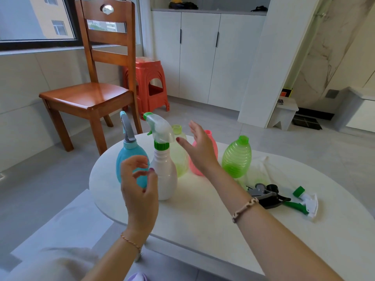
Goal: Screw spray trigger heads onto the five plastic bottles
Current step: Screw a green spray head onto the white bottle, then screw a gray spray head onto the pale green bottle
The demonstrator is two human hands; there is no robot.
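Five bottles stand on the white table [203, 220]. The blue bottle [125, 163] at the left carries a grey trigger head. The white bottle [165, 175] beside it carries a white and green trigger head [160, 128]. Behind stand a pale yellow-green bottle [179, 157], a pink bottle [192, 165] and a green ribbed bottle [237, 157], all with bare necks. My left hand [140, 183] hovers just left of the white bottle, fingers loosely curled, holding nothing. My right hand [199, 149] is spread open in front of the pink bottle. Loose trigger heads [269, 194] lie at the right.
A white and green trigger head [306, 201] lies furthest right among the loose ones. A wooden chair [91, 94] and a red plastic stool [150, 84] stand beyond the table. White cabinets [203, 57] line the back wall.
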